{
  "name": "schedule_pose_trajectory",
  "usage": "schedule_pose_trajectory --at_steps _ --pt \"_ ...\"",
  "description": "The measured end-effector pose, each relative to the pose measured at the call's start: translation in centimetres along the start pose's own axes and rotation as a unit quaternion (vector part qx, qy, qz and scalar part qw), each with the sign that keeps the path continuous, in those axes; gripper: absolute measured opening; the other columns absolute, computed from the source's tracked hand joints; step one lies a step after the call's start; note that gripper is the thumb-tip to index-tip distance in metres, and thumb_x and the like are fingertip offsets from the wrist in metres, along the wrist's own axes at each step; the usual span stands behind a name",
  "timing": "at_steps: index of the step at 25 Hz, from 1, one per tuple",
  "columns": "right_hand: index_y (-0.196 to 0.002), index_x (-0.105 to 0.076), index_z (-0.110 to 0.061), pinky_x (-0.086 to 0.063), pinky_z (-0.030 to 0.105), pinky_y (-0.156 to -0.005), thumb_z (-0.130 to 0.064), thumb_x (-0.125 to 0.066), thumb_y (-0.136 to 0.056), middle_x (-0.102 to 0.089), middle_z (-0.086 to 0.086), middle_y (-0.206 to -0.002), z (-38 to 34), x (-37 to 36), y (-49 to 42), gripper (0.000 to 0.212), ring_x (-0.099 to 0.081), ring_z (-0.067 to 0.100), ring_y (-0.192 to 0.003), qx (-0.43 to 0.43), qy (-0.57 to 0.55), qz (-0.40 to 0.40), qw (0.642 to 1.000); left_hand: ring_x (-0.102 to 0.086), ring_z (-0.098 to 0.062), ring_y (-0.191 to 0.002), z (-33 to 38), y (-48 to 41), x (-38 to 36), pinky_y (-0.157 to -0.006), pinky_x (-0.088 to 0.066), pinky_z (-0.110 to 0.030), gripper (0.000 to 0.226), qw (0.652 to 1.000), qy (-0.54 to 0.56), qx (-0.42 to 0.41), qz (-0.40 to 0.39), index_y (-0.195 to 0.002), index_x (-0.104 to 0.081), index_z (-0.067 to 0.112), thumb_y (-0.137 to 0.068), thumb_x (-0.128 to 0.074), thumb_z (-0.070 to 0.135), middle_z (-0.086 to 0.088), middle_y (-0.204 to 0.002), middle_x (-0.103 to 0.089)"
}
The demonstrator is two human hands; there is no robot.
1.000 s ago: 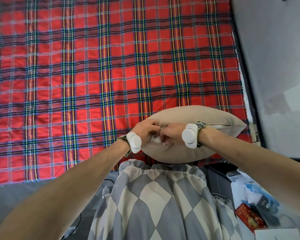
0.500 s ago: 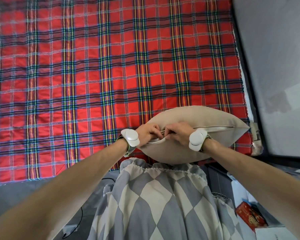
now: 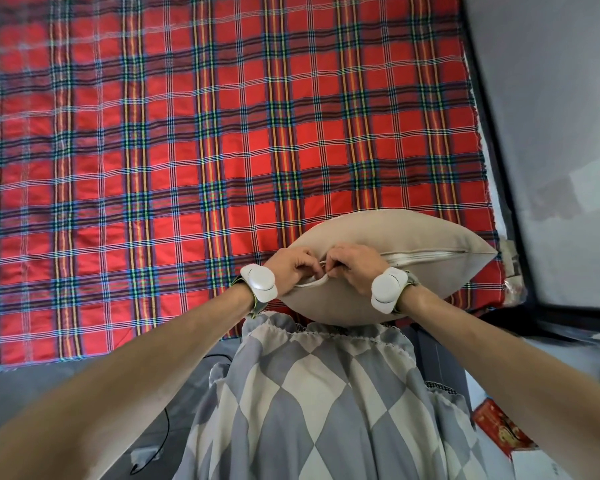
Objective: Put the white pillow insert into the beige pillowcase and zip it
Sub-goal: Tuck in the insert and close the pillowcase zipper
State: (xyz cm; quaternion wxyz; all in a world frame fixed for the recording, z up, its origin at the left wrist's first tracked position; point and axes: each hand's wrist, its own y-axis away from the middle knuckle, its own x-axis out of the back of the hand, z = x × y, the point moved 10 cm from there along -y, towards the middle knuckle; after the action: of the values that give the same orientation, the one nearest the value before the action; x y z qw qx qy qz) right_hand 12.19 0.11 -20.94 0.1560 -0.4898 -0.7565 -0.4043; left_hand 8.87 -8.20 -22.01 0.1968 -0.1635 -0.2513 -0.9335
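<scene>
The beige pillowcase [image 3: 388, 233] stands on edge at the near right corner of the bed, plump with the insert, its zipper seam [image 3: 426, 255] facing up. The seam looks closed from my right hand out to the right corner. My left hand [image 3: 290, 268] pinches the seam's edge at its left part. My right hand [image 3: 354, 268] touches it knuckle to knuckle and pinches the zipper at the same spot. A short gap of the opening [image 3: 314, 281] shows below my fingers. The white insert is hidden inside.
A red plaid blanket [image 3: 187, 161] covers the bed. A grey wall [image 3: 551, 98] runs along the right side. My grey and white diamond-patterned skirt [image 3: 326, 403] fills the bottom centre. A red packet [image 3: 499, 431] lies on clutter at the lower right. A cable [image 3: 163, 441] lies on the floor.
My right hand has moved left along the zipper toward my left hand, so more closed seam shows to its right. The white insert visible a second ago is hidden now.
</scene>
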Motion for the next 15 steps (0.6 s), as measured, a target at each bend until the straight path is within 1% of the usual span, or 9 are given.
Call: schedule_pose_trajectory --at_steps 2,4,5,7,9,11,13,15 --pt "-0.090 -0.064 -0.014 -0.044 0.030 -0.074 -0.016 -0.061 -0.087 -0.067 -0.002 -0.097 -0.1 0.2 0.1 0.004 -0.058 0.019 -0.092 -0.001 0.001 0.013 1.000 -0.055 -0.012 -0.083 0.3 -0.1 -0.2 -0.079 -0.043 -0.021 0.024 1.000 -0.026 -0.001 -0.013 -0.083 -0.076 0.008 -0.083 -0.059 -0.009 0.006 -0.083 -0.057" --pt "-0.089 -0.064 -0.015 -0.042 0.028 -0.071 -0.016 -0.060 -0.088 -0.069 -0.003 -0.096 0.1 0.1 0.2 0.005 -0.059 0.019 -0.091 -0.010 0.009 0.016 1.000 -0.054 -0.014 -0.084 0.7 -0.1 -0.8 -0.076 -0.039 -0.019 0.024 0.997 -0.067 -0.013 -0.033 -0.086 -0.076 0.008 -0.083 -0.058 -0.009 -0.002 -0.087 -0.060" --pt "-0.090 -0.064 -0.015 -0.042 0.029 -0.071 -0.016 -0.059 -0.088 -0.069 -0.004 -0.096 0.3 -0.1 0.3 0.005 -0.060 0.019 -0.090 -0.016 0.014 0.015 1.000 -0.054 -0.015 -0.085 0.9 -0.1 -1.1 -0.075 -0.036 -0.016 0.023 0.995 -0.085 -0.019 -0.040 -0.087 -0.075 0.007 -0.083 -0.058 -0.008 -0.007 -0.090 -0.062" --pt "-0.090 -0.063 -0.016 -0.046 0.032 -0.073 -0.017 -0.057 -0.088 -0.069 -0.004 -0.095 0.5 -0.1 0.3 0.006 -0.061 0.020 -0.090 -0.026 0.020 0.016 0.999 -0.055 -0.017 -0.087 1.2 -0.2 -1.4 -0.074 -0.033 -0.014 0.021 0.993 -0.104 -0.024 -0.045 -0.090 -0.074 0.005 -0.084 -0.058 -0.006 -0.009 -0.094 -0.063" --pt "-0.090 -0.063 -0.019 -0.048 0.035 -0.074 -0.018 -0.057 -0.088 -0.070 -0.004 -0.095 0.6 -0.1 0.4 0.006 -0.062 0.022 -0.089 -0.033 0.019 0.021 0.999 -0.057 -0.018 -0.090 1.0 -0.3 -1.3 -0.078 -0.035 -0.016 0.018 0.995 -0.090 -0.010 -0.043 -0.091 -0.074 0.006 -0.085 -0.059 -0.001 -0.005 -0.095 -0.062" --pt "-0.091 -0.062 -0.019 -0.047 0.034 -0.072 -0.021 -0.057 -0.089 -0.070 -0.003 -0.095 0.6 -0.1 0.4 0.006 -0.062 0.024 -0.088 -0.035 0.022 0.024 0.999 -0.057 -0.014 -0.088 0.5 -0.3 -0.7 -0.083 -0.039 -0.022 0.015 0.998 -0.044 0.020 -0.035 -0.091 -0.075 0.008 -0.085 -0.061 0.005 0.005 -0.091 -0.060" --pt "-0.094 -0.061 -0.019 -0.041 0.030 -0.069 -0.022 -0.057 -0.090 -0.070 -0.001 -0.092 0.4 -0.1 0.4 0.007 -0.062 0.025 -0.086 -0.030 0.033 0.021 0.999 -0.056 -0.011 -0.086 -0.1 -0.3 -0.3 -0.086 -0.042 -0.025 0.011 0.999 0.001 0.043 -0.026 -0.089 -0.075 0.010 -0.083 -0.065 0.010 0.012 -0.086 -0.059" --pt "-0.096 -0.061 -0.018 -0.036 0.028 -0.067 -0.023 -0.056 -0.091 -0.070 0.001 -0.091 0.1 -0.1 0.5 0.008 -0.062 0.026 -0.085 -0.023 0.045 0.023 0.998 -0.058 -0.011 -0.085 -0.4 -0.1 0.0 -0.086 -0.043 -0.027 0.008 0.998 0.034 0.055 -0.009 -0.086 -0.076 0.012 -0.081 -0.070 0.014 0.011 -0.086 -0.062"
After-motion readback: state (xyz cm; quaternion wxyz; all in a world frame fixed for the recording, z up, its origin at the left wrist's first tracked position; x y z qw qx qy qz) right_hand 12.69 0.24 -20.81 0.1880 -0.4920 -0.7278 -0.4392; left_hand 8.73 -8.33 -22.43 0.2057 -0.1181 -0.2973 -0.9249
